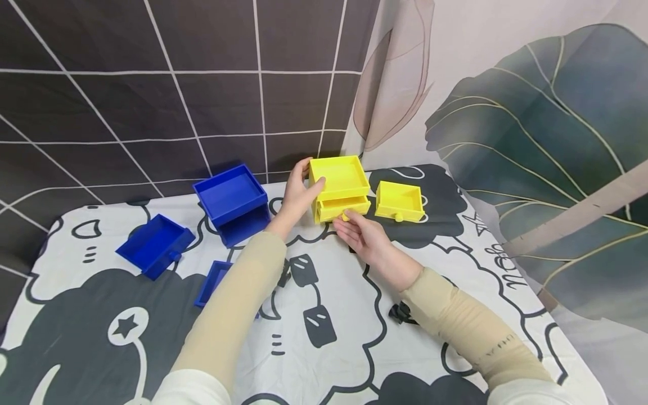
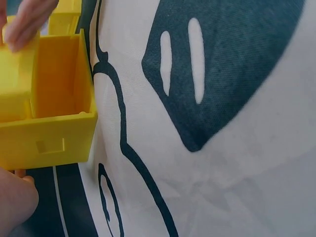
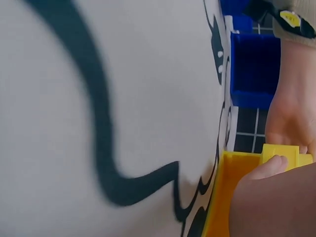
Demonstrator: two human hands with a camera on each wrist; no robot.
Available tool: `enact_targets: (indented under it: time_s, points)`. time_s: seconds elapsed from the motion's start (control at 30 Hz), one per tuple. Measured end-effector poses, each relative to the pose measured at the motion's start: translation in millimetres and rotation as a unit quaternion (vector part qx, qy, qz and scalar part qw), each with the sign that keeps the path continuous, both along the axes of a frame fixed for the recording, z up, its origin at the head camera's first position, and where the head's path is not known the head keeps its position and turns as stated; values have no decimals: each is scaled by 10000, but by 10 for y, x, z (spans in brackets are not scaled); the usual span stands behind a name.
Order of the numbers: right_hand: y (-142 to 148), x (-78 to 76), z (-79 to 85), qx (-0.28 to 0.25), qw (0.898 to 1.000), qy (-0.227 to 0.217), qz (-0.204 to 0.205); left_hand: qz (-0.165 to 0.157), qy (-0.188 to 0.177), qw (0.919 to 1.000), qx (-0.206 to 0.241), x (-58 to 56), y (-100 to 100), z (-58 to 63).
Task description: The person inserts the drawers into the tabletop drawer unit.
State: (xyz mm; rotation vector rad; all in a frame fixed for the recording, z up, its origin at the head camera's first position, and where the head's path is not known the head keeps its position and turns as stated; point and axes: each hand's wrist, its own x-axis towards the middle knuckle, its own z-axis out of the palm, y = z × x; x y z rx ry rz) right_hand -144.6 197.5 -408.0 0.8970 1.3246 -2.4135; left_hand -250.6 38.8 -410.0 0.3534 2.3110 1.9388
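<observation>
A yellow cabinet frame [image 1: 338, 175] with a shallow tray top stands at the back of the table. My left hand [image 1: 297, 197] grips it from the left, thumb over its top edge. One small yellow drawer [image 1: 331, 209] sits in the upper slot, sticking out at the front. At its knob, my right hand [image 1: 365, 238] pinches with thumb and fingers. The left wrist view shows the cabinet's lower compartment [image 2: 59, 74] bare inside. To the right lies a second yellow drawer [image 1: 399, 200], its knob facing front.
Left of the hands stands a blue cabinet frame [image 1: 230, 196] with an open front. Two blue drawers, one farther left [image 1: 156, 243] and one partly behind my left forearm [image 1: 211, 283], lie on the patterned cloth [image 1: 344, 332]. A dark gridded curtain [image 1: 212, 107] hangs behind.
</observation>
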Motion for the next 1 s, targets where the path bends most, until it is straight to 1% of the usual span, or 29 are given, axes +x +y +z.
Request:
enact_targets:
  time_s: [0.2, 0.47, 0.57, 0.77, 1.0]
  points:
    - [-53, -167, -2, -101, 9998, -9, -150, -26, 1, 10000, -5, 15, -1, 13]
    - [-24, -237, -52, -323, 9995, 1, -45, -33, 38, 10000, -58, -5, -7, 0]
    - [-1, -221, -66, -431, 9991, -57, -25, -42, 24, 10000, -59, -3, -8, -5]
    - [80, -141, -83, -551, 9984, -116, -8, -30, 29, 10000, -56, -4, -3, -15]
    - [267, -22, -93, -690, 9976, -103, 29, 46, -8, 10000, -83, -5, 3, -8]
